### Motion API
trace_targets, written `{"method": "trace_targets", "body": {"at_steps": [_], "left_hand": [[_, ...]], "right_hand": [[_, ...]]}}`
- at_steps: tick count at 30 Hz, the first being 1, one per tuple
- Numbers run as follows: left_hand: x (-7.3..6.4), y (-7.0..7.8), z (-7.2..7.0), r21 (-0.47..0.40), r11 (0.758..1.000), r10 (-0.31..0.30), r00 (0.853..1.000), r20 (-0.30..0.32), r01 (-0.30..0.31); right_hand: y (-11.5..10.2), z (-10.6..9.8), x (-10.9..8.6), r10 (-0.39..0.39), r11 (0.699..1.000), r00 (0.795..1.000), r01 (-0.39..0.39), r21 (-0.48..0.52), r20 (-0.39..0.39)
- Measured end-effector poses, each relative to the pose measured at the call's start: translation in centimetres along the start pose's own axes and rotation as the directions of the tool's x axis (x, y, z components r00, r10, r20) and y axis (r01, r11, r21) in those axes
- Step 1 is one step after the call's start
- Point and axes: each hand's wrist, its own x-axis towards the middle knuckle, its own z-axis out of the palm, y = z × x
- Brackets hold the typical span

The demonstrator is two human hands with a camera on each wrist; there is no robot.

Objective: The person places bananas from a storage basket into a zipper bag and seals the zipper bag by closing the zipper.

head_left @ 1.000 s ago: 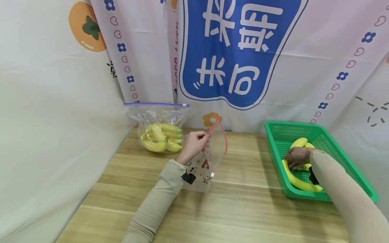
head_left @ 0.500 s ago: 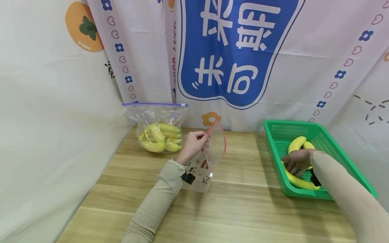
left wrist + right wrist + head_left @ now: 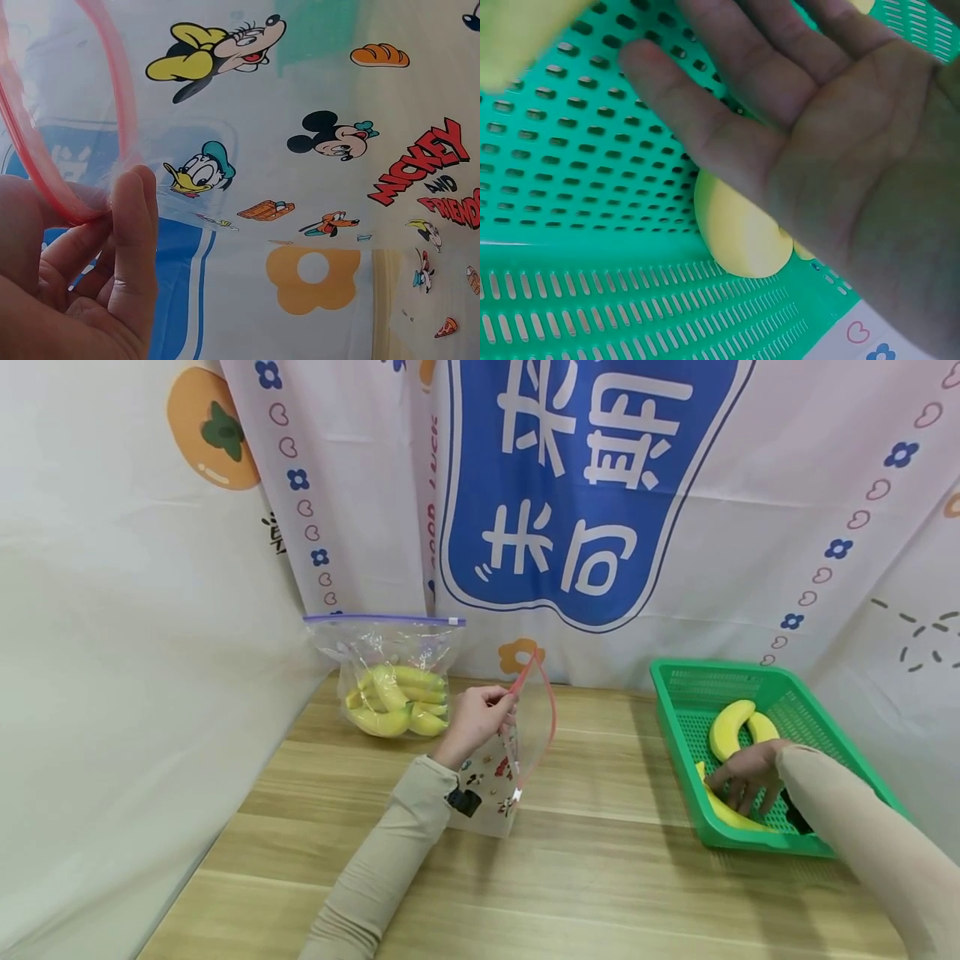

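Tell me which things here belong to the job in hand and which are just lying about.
In the job, apparently:
clear plastic bag with pink zip, pinched by the left hand
loose yellow bananas near the right hand
green perforated plastic basket

Probably just there:
clear plastic bag with purple zip, packed yellow bananas inside, untouched
white printed cloth backdrop

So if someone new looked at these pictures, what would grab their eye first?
Probably the big blue-and-white panel on the backdrop straight ahead. Next might come the bright green basket on the table's right side, with yellow bananas and the right hand in it. At centre, the left hand pinches a red-zipped bag, with a purple-zipped bag of bananas further left.
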Motion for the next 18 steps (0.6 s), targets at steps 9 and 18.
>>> {"method": "trace_targets", "body": {"at_steps": [9, 18], "left_hand": [[0.0, -0.1, 0.1, -0.006, 1.000, 0.004, 1.000, -0.008, -0.004], [0.0, -0.2, 0.0, -0.018, 1.000, 0.000, 1.000, -0.012, 0.000]], "right_hand": [[-0.6, 0.3, 0.6, -0.108, 0.989, 0.992, 0.101, 0.106, 0.066], [-1.0, -0.1, 1.3, -0.174, 0.967, 0.978, 0.147, 0.208, 0.116]]}}
